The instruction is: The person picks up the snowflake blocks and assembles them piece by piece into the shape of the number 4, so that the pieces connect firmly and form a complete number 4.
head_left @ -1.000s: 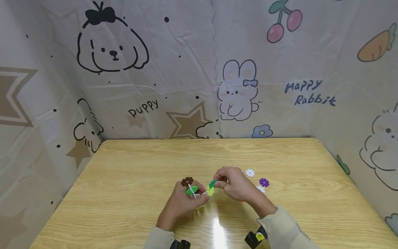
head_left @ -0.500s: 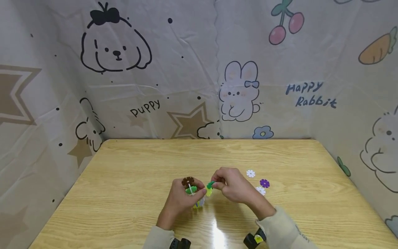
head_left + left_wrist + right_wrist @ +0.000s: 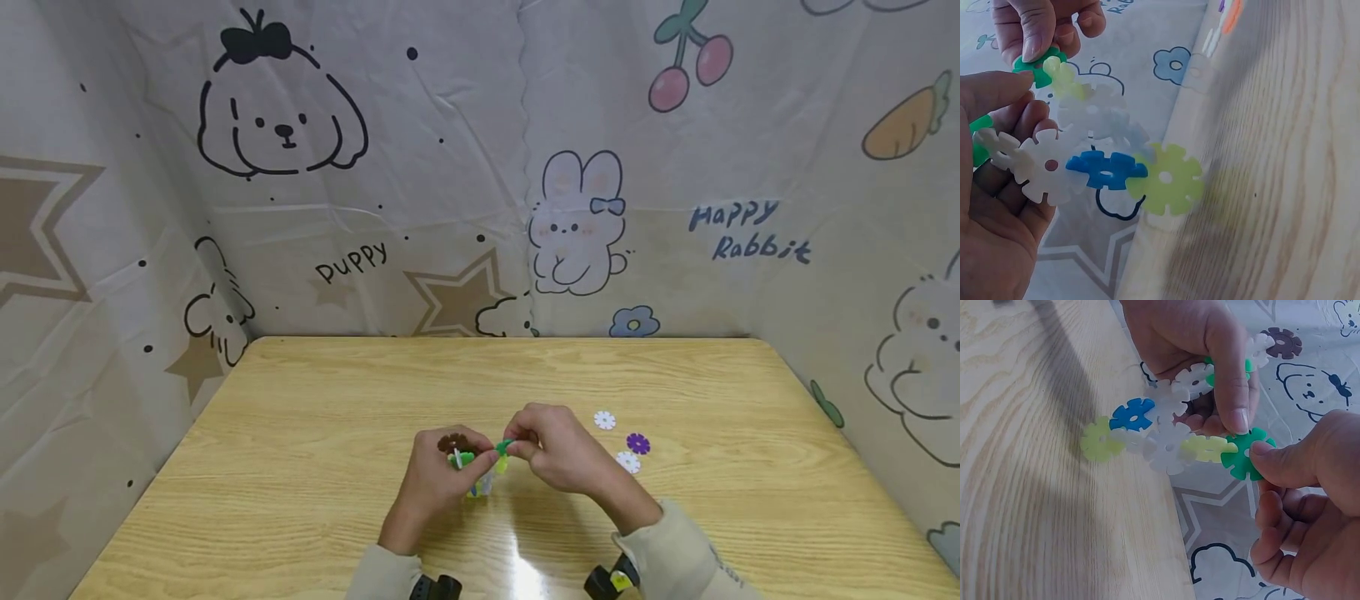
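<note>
A branching chain of notched plastic snowflake discs hangs between both hands, over the table. My left hand holds it, fingers curled behind a white disc and thumb reaching to the edge of the dark green disc. My right hand pinches that green disc between thumb and forefinger. A pale yellow disc is slotted into the green one. Lower on the chain are a blue disc and a yellow-green disc. A brown disc tops the other branch, partly behind my left hand in the head view.
Loose on the wooden table, right of my right hand, lie a white disc, a purple disc and another white disc. An orange piece shows in the left wrist view. A printed cloth stands behind the table.
My right hand has shifted slightly left with the green disc, closer to my left hand. My left thumb has moved to the green disc's edge. The chain's lower discs now show beneath my left hand.
</note>
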